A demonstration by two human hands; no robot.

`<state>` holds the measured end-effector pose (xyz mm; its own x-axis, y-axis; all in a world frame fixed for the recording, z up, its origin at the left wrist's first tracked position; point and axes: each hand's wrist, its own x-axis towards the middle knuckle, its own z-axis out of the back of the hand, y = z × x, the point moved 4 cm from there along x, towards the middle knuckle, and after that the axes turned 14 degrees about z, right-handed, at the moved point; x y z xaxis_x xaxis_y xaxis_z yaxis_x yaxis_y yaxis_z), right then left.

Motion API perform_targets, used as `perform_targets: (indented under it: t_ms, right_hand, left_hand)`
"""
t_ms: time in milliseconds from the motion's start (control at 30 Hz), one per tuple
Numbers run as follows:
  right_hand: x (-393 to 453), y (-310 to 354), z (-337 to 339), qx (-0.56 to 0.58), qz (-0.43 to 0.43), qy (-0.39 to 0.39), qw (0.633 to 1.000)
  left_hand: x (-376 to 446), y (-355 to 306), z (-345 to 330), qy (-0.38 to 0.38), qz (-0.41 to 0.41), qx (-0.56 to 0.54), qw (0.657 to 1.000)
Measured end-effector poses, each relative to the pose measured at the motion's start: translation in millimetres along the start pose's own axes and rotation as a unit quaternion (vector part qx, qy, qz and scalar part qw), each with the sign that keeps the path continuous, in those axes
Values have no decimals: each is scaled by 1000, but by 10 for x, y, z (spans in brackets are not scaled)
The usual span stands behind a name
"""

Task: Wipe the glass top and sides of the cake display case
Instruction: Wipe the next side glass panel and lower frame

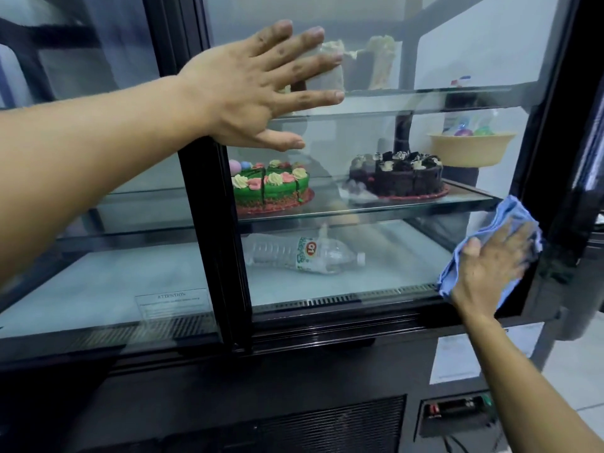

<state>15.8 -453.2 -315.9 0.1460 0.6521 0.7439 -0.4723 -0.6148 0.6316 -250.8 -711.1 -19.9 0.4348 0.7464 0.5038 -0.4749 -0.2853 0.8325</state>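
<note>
Low on the glass door (pixel 376 263), right hand (pixel 490 269) presses a blue cloth (pixel 457 266), fingers flat; left hand (pixel 255 89) splayed above.

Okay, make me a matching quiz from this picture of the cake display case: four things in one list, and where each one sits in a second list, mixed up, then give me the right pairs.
Things
1. green cake
2. chocolate cake
3. water bottle
4. blue cloth

Places
A. lying on its side on the bottom floor of the case
B. under the right hand, against the glass at the lower right
C. left side of the middle glass shelf
D. right side of the middle glass shelf

Pairs: 1-C, 2-D, 3-A, 4-B
</note>
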Motion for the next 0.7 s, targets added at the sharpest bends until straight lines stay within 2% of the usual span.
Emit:
perform_targets:
  t_ms: [133,200,267,300,400,500,567,600,667,700]
  right_hand:
    - [-232,232,-290,32,-171,-64,983]
    - [-530,390,-489,-105,-198,-41,974]
    - [-899,656,-779,-267,-200,-41,942]
    - [-1112,858,-891,-295,-180,-38,938]
    - [-1859,1694,-1177,-188,-112,73,973]
    - [-2345,2324,-1257,-105,-71,166,978]
    - [-2294,2320,-1331,-70,-61,149,984]
    - [-2151,2258,-1308,-36,-90,162,982]
    - [-1828,1989,-1107,103,-150,134,974]
    - [-1677,1775,-987,119,-194,143,963]
  left_hand:
    - [-16,-2,0,3,7,4,1000]
    - [-9,-23,29,10,7,-9,1000]
    - [-9,-19,31,13,8,-22,1000]
    - [-12,-13,31,13,10,-26,1000]
    - [-28,-32,25,12,8,-19,1000]
    - [-39,-24,7,18,14,-8,1000]
    - [-36,-10,-15,14,10,-1,1000]
    - [-41,-22,-12,23,4,-6,1000]
    - [-43,-31,2,22,9,-13,1000]
    - [-34,-43,5,20,7,-14,1000]
